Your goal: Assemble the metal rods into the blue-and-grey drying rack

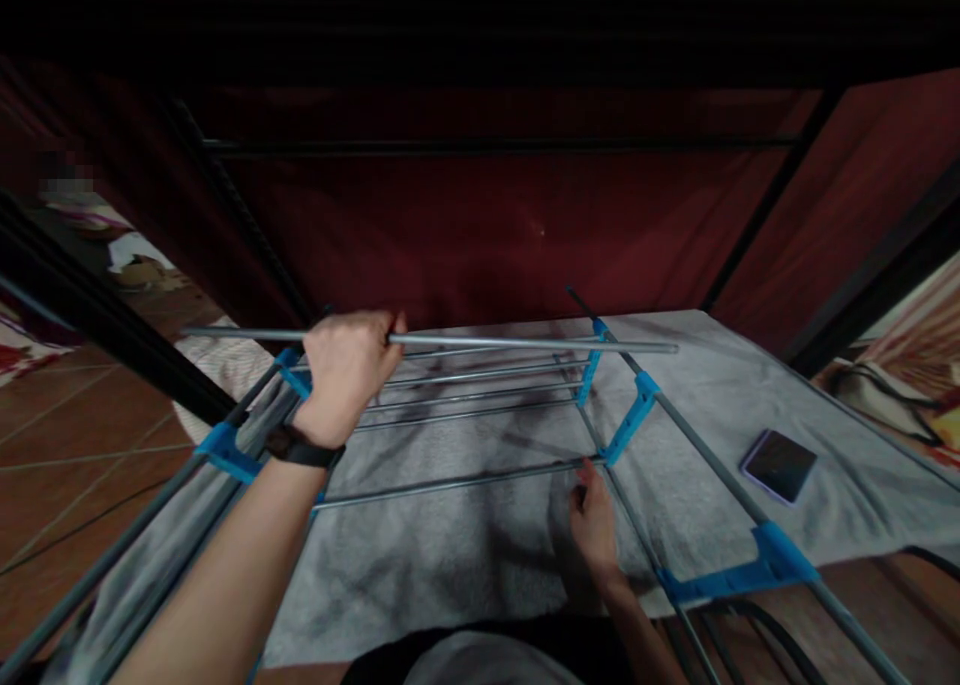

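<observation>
Rack (480, 405) of grey metal rods and blue plastic joints stands over a grey blanket (450, 545) on the floor. The left hand (346, 370) has its grip closed around a loose metal rod (525, 343) held across the rack's top. The right hand (594, 523), fingers loosely open, touches a lower crossbar (450, 485). A phone (778, 464) lies on the blanket, well apart.

No readable text, label, brand, number or sign appeared anywhere in the dim view of this scene.
</observation>
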The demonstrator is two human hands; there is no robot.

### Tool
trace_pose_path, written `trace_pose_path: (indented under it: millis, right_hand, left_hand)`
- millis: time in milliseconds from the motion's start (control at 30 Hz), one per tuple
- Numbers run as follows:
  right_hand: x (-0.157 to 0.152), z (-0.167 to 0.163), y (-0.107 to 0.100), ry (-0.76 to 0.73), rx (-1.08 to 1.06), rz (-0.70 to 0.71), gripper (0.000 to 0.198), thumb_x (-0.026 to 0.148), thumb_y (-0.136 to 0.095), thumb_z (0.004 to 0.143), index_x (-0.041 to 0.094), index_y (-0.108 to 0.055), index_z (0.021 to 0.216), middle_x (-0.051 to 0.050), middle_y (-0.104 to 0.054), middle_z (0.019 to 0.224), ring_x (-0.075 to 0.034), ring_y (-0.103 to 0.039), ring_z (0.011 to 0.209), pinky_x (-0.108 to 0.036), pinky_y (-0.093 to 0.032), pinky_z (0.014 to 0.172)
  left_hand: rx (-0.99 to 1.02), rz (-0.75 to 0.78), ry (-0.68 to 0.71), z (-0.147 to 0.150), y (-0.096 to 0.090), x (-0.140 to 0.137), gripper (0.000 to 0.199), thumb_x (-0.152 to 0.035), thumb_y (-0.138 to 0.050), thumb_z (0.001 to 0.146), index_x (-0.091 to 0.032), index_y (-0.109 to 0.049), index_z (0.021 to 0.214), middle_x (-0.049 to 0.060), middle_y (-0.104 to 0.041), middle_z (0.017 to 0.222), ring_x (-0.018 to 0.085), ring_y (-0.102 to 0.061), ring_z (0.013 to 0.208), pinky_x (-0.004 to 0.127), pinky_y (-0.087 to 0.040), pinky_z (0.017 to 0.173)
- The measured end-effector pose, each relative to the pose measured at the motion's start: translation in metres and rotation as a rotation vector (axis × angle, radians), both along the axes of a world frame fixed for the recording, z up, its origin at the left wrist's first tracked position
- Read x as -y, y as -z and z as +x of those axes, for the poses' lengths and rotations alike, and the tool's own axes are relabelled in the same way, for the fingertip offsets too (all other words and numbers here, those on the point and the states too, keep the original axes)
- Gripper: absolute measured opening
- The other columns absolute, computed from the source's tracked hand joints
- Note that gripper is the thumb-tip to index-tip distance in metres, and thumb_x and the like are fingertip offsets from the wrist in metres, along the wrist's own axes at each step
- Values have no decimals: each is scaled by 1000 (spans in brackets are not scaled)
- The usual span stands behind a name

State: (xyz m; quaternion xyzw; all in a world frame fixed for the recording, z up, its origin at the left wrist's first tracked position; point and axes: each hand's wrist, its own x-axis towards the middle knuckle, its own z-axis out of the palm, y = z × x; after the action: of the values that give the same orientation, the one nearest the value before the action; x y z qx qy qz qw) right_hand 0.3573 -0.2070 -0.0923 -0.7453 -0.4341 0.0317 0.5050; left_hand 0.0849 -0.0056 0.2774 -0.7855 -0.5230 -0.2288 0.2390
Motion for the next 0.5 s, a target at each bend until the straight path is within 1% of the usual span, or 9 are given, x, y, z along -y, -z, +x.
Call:
trace_pose_path:
  millis: [133, 267, 367, 433, 500]
  right_hand:
    - [2, 1, -2, 10, -131, 35, 52, 37, -48, 94, 20, -56, 142, -15, -72, 123, -33, -71, 109, -52, -55, 102]
    - [4, 3, -5, -2, -212, 35, 49, 42, -47, 95, 21, -58, 139, -14, -72, 124, -30, -70, 108, -53, -54, 103]
    - [7, 7, -7, -19, -266, 14, 51, 48, -49, 96, 20, -58, 138, -14, -72, 122, -28, -70, 105, -49, -55, 100]
    - [10, 11, -8, -31, -288, 8, 52, 51, -52, 96, 20, -59, 137, -13, -73, 119, -27, -70, 103, -46, -56, 97]
    - [12, 16, -7, -74, -291, 21, 51, 52, -55, 95, 20, -61, 134, -12, -74, 114, -26, -71, 100, -45, -57, 94]
  left_hand:
    - [-16, -11, -5, 0, 58, 42, 48, -39, -34, 106, -18, -70, 84, 12, -72, 82, 28, -68, 83, 38, -35, 74]
    - [-13, -126, 20, -3, 122, 76, 41, -33, -39, 106, -19, -70, 84, 11, -71, 78, 27, -67, 79, 40, -37, 76]
    - [26, -256, 39, -2, 165, 93, 35, -25, -41, 105, -19, -71, 87, 10, -72, 80, 27, -68, 82, 41, -39, 78]
    - [42, -336, 56, -5, 188, 98, 34, -24, -41, 104, -19, -71, 89, 10, -73, 83, 27, -69, 83, 41, -40, 79]
    - [43, -390, 75, -13, 208, 101, 34, -23, -41, 104, -20, -72, 92, 9, -74, 86, 27, -69, 85, 42, -42, 80]
